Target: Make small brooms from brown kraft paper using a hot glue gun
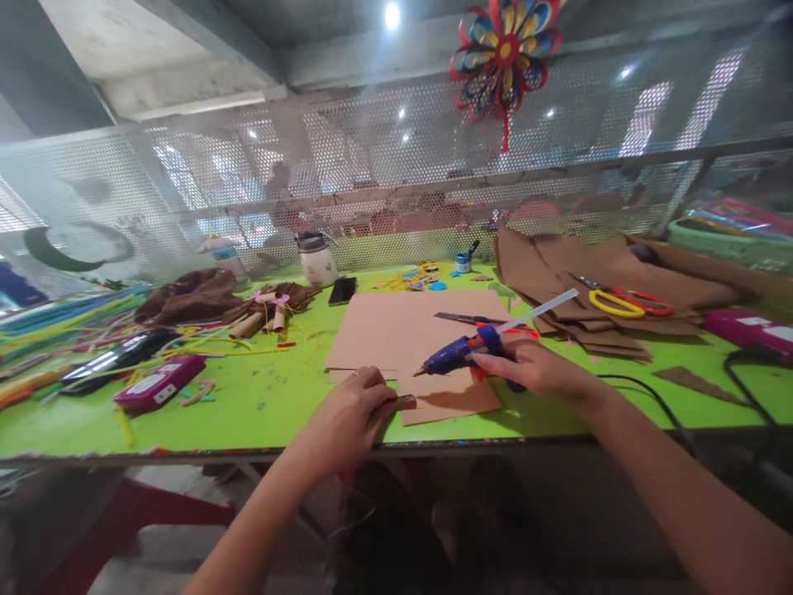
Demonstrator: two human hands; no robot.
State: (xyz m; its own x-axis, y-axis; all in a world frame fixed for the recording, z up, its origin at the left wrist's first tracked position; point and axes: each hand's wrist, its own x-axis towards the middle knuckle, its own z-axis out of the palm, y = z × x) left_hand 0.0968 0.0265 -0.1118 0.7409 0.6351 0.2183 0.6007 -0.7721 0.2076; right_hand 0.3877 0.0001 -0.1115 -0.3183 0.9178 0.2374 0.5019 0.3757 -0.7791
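My right hand point(531, 366) is wrapped round a blue hot glue gun point(462, 353) with a clear glue stick point(545, 307) poking out of its back; the nozzle points left and down. My left hand point(352, 411) is closed on a small brown paper roll point(402, 402) at the near edge of the green table point(260, 397). Both hands are over flat brown cardboard sheets point(402, 330). The gun's tip sits a little above and to the right of the roll, not touching it.
A black blade point(467, 318) lies on the cardboard. Yellow and red scissors point(619, 302) rest on a pile of brown paper at the right. A pink box point(159, 382), coloured sticks, paper rolls, a phone point(343, 290) and a jar lie left. Perforated metal screen behind; black cable at right.
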